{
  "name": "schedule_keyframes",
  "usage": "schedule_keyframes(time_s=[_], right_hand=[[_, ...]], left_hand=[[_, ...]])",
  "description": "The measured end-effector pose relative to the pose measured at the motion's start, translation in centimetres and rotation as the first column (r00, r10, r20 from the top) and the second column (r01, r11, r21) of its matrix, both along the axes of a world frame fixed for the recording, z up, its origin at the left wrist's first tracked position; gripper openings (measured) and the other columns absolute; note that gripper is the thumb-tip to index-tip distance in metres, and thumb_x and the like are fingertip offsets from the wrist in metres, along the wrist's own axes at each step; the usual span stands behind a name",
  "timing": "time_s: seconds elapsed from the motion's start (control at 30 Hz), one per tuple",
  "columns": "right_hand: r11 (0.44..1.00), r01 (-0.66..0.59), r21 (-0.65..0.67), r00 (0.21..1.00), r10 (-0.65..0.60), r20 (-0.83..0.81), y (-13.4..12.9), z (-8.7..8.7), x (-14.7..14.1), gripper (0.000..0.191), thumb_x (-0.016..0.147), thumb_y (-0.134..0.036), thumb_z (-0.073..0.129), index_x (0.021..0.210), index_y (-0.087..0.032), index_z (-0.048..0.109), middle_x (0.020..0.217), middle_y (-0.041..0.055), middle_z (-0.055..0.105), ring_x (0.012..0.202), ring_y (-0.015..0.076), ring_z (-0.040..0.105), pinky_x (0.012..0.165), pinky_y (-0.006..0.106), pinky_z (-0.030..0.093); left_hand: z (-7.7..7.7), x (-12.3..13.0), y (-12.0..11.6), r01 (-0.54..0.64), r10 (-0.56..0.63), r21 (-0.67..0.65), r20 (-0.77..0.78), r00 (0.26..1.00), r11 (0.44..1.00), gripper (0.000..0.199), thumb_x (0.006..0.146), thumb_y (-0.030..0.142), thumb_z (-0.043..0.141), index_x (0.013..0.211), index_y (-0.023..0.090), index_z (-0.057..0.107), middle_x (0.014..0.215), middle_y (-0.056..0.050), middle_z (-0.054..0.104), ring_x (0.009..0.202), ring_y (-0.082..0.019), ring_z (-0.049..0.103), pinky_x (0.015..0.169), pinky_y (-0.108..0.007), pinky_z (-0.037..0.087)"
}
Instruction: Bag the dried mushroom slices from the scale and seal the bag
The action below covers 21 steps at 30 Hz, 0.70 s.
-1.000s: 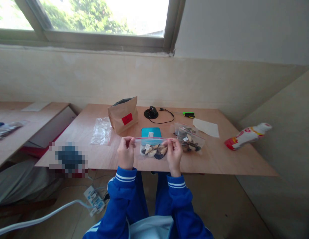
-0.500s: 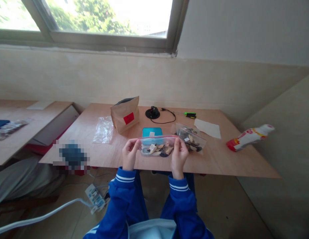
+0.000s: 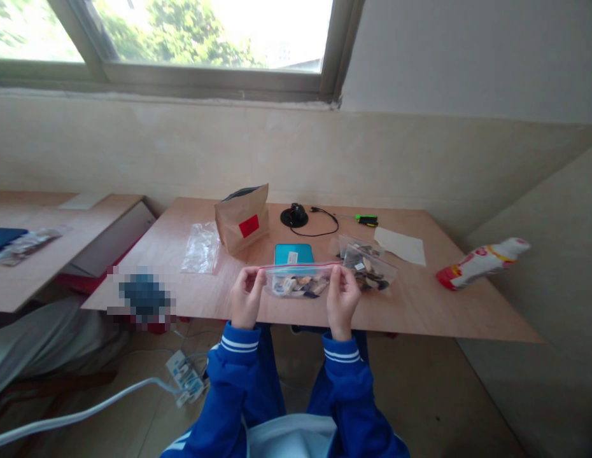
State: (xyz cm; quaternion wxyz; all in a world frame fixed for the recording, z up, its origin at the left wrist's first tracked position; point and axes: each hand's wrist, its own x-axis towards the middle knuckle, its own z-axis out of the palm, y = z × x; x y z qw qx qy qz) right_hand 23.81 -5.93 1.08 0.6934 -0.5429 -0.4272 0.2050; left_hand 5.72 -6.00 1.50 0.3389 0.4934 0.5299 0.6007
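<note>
Over the near edge of the wooden tabletop (image 3: 410, 312), both forearms extend forward from blue sleeves (image 3: 232, 362), angled inward, with the wrists bent upward. The left hand (image 3: 247, 297) and right hand (image 3: 342, 303) stand upright, well apart, with a clear zip bag (image 3: 298, 283) stretched level between them. The fingers (image 3: 252, 278) of each hand are clamped on an upper corner of the bag, at its red-lined seal. The bag holds dark and pale dried pieces and a small white label, and it is held above the tabletop, in front of a teal box (image 3: 293, 254). A second zip bag (image 3: 367, 270) of similar pieces lies just beside the right hand. Farther left stand a brown paper bag (image 3: 242, 222) and a flat clear plastic bag (image 3: 202, 247).
</note>
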Motion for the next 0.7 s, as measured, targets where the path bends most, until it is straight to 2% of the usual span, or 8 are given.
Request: schedule_keyframes(time_s=[0.1, 0.2, 0.3, 0.4, 0.47, 0.57, 0.7], right_hand=[[1.0, 0.003, -0.002, 1.0, -0.003, -0.016, 0.0, -0.1, -0.3, 0.03, 0.089, -0.042, 0.051, 0.082, -0.016, 0.062, 0.076, 0.0049, 0.068, 0.071, 0.0159, 0.065, 0.066, 0.026, 0.051], [1.0, -0.011, -0.014, 1.0, 0.011, -0.024, 0.2, -0.3, -0.3, 0.031, 0.089, -0.044, 0.051, 0.082, -0.016, 0.062, 0.077, 0.0052, 0.069, 0.072, 0.016, 0.066, 0.068, 0.027, 0.052], [0.989, -0.143, -0.03, 0.989, 0.141, -0.049, 0.3, -0.5, 0.0, 0.028, 0.086, -0.044, 0.056, 0.084, -0.016, 0.061, 0.079, 0.0063, 0.072, 0.073, 0.0172, 0.068, 0.068, 0.029, 0.054], [0.953, -0.294, -0.068, 0.954, 0.288, -0.086, 0.2, -0.6, 0.3, 0.027, 0.084, -0.043, 0.059, 0.087, -0.017, 0.062, 0.082, 0.0079, 0.074, 0.074, 0.0189, 0.07, 0.067, 0.03, 0.055], [0.942, -0.325, -0.082, 0.943, 0.316, -0.107, 0.1, -0.7, 0.4, 0.026, 0.083, -0.042, 0.06, 0.087, -0.016, 0.063, 0.082, 0.0086, 0.074, 0.074, 0.0193, 0.07, 0.068, 0.031, 0.056], [0.952, -0.295, -0.083, 0.952, 0.286, -0.107, -0.2, -0.7, 0.4, 0.025, 0.082, -0.041, 0.062, 0.087, -0.016, 0.063, 0.081, 0.0084, 0.074, 0.075, 0.0196, 0.071, 0.07, 0.031, 0.056], [0.957, -0.283, -0.067, 0.956, 0.276, -0.097, -0.5, -0.6, 0.3, 0.023, 0.081, -0.039, 0.063, 0.085, -0.016, 0.063, 0.078, 0.007, 0.074, 0.072, 0.0185, 0.07, 0.071, 0.032, 0.056]], left_hand=[[0.0, 0.2, 0.0, -0.019, 0.019, -0.003, 0.029, 0.999, 1.0, 0.034, 0.08, 0.049, 0.061, 0.084, 0.016, 0.058, 0.074, -0.001, 0.061, 0.071, -0.013, 0.06, 0.069, -0.025, 0.049], [0.0, 0.9, 0.2, -0.015, 0.015, 0.0, 0.138, 0.99, 1.0, 0.037, 0.078, 0.052, 0.061, 0.086, 0.016, 0.056, 0.078, -0.001, 0.061, 0.074, -0.013, 0.061, 0.07, -0.026, 0.052], [-0.1, 1.6, 0.4, -0.011, 0.008, 0.009, 0.261, 0.965, 1.0, 0.039, 0.077, 0.054, 0.061, 0.087, 0.017, 0.052, 0.08, -0.001, 0.06, 0.073, -0.012, 0.062, 0.065, -0.025, 0.054], [-0.2, 1.8, 0.6, -0.016, 0.013, 0.007, 0.314, 0.949, 1.0, 0.039, 0.078, 0.054, 0.061, 0.088, 0.018, 0.049, 0.079, 0.0, 0.06, 0.07, -0.011, 0.063, 0.064, -0.025, 0.055], [-0.2, 1.6, 0.6, -0.002, 0.003, -0.002, 0.322, 0.947, 1.0, 0.039, 0.078, 0.053, 0.06, 0.089, 0.018, 0.048, 0.08, 0.0, 0.06, 0.07, -0.011, 0.063, 0.064, -0.026, 0.056], [-0.2, 1.4, 0.5, 0.027, -0.024, -0.006, 0.298, 0.954, 1.0, 0.04, 0.078, 0.055, 0.059, 0.09, 0.018, 0.047, 0.08, 0.0, 0.059, 0.068, -0.011, 0.063, 0.062, -0.025, 0.055], [-0.1, 1.4, 0.4, -0.011, 0.006, 0.027, 0.178, 0.984, 1.0, 0.043, 0.08, 0.06, 0.055, 0.088, 0.019, 0.045, 0.072, 0.002, 0.056, 0.06, -0.01, 0.059, 0.057, -0.023, 0.053]])
